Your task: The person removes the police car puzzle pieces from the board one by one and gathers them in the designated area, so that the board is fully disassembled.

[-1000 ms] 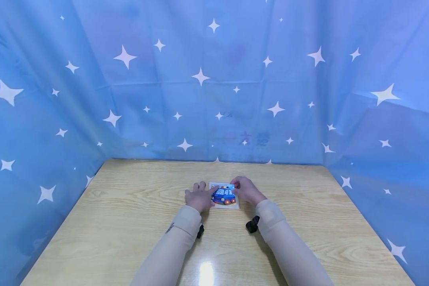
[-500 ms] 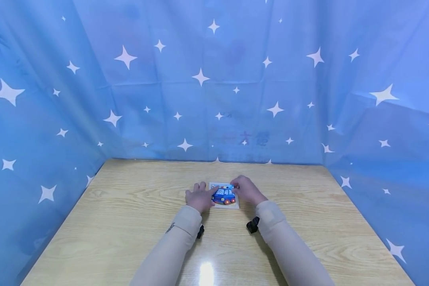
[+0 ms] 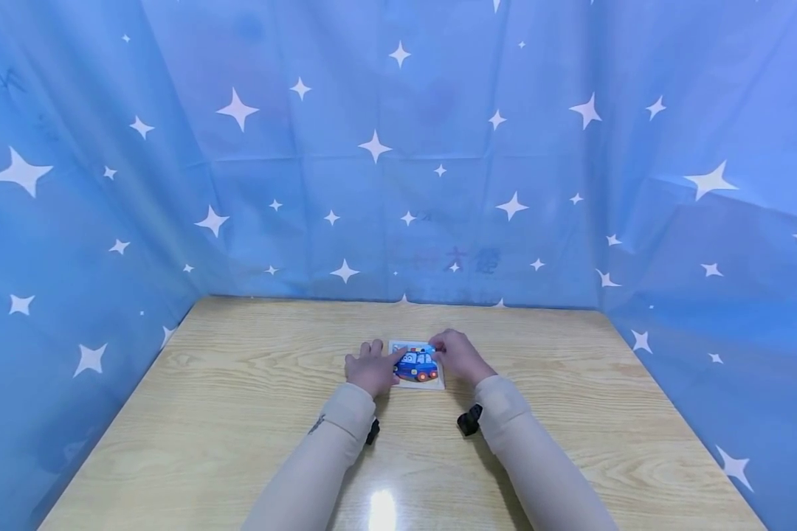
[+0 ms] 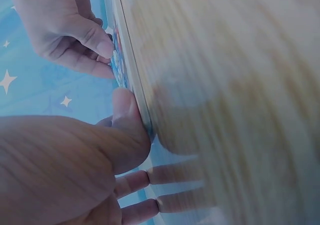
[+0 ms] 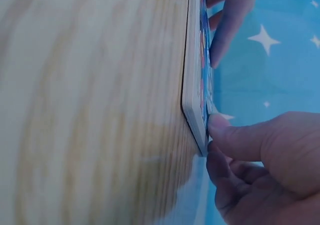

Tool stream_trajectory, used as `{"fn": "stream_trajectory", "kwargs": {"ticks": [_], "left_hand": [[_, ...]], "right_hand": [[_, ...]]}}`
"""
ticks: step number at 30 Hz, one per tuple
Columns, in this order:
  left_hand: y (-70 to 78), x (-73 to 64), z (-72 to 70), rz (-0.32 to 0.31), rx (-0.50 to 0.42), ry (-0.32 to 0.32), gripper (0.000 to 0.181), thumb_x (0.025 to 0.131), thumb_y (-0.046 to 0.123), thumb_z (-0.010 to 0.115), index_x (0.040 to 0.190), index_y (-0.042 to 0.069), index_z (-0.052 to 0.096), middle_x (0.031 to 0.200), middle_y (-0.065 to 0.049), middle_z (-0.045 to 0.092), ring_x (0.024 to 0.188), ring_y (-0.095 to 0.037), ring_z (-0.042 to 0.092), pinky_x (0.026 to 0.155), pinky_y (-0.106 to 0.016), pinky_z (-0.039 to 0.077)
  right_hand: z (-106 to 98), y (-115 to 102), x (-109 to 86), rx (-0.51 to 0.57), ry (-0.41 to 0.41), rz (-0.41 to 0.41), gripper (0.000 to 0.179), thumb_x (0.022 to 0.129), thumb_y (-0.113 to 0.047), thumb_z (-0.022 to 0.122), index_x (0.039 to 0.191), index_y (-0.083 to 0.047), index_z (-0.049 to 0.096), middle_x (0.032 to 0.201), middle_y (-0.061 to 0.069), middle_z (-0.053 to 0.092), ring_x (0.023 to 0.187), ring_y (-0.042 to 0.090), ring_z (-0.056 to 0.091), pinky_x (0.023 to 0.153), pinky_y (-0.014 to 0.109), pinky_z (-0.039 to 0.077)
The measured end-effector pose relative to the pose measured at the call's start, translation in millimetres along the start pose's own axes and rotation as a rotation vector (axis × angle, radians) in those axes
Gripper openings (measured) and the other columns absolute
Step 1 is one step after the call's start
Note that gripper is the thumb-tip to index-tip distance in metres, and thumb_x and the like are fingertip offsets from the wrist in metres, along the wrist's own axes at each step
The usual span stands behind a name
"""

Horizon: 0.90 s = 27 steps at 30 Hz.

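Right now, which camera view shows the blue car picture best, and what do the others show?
The head view: it looks down on the blue car picture, so its wheels show, though the left hand overlaps its board. Both wrist views catch the picture nearly edge-on, as a narrow coloured strip.

From where I sit, I see a left sleeve (image 3: 302, 479) and a right sleeve (image 3: 551, 468) in plain pale beige, each ending in a broad, loose cuff band. Beside the left cuff (image 3: 348, 405) I make out a small dark marking (image 3: 316, 423), too tiny to read. A blocky black device (image 3: 469, 420) sits at the right wrist, and a mostly hidden black piece (image 3: 372, 431) at the left.
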<state>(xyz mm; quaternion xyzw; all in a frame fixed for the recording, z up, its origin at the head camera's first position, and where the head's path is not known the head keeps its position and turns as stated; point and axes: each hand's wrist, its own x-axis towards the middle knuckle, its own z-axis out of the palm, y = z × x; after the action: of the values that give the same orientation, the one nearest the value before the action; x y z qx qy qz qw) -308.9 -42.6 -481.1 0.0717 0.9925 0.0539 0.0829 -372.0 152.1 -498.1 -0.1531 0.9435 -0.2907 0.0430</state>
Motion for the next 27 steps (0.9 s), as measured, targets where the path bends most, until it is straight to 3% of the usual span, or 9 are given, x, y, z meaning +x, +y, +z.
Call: {"fn": "stream_trajectory", "kwargs": {"ticks": [9,27], "left_hand": [[-1.8,0.5,3.0,-0.006,-0.010,-0.008,0.062,0.099,0.044,0.063,0.156,0.045,0.038,0.148,-0.010,0.041,0.127,-0.029,0.041,0.098,-0.058,0.039],[0.5,2.0,2.5,-0.014,-0.004,-0.007,0.062,0.098,0.043,0.064,0.155,0.046,0.038,0.144,-0.008,0.041,0.125,-0.029,0.040,0.094,-0.056,0.040]], "right_hand": [[3,-8,-2.7,0.029,0.042,0.022,0.015,0.095,0.002,0.067,0.110,0.001,0.071,0.104,0.011,0.066,0.095,0.023,0.061,0.085,0.043,0.053],[8,-11,-4.5,0.043,0.086,0.080,0.018,0.097,0.004,0.064,0.114,0.002,0.071,0.111,0.014,0.062,0.101,0.027,0.062,0.089,0.045,0.054]]}}
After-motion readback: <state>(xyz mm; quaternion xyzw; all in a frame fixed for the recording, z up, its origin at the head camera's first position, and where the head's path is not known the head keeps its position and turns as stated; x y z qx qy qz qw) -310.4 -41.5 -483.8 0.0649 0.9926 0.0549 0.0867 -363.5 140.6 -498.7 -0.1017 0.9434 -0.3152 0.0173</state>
